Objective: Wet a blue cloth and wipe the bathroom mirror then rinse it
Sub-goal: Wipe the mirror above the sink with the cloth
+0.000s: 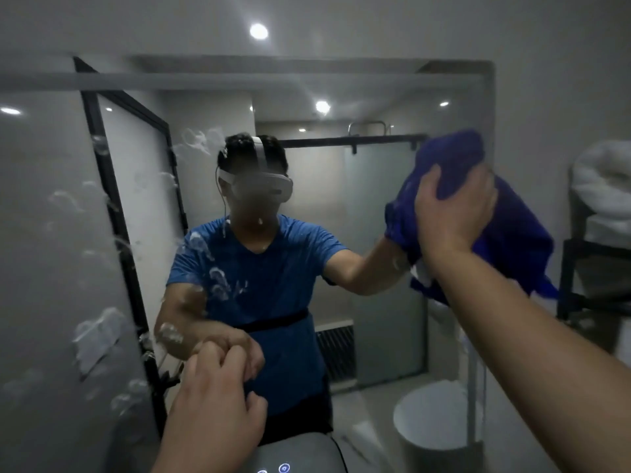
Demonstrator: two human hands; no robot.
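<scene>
Blue cloth (pixel 447 155) partly behind right hand (pixel 454 213).

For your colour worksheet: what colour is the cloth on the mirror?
Deep blue cloth; head view shows it.
</scene>
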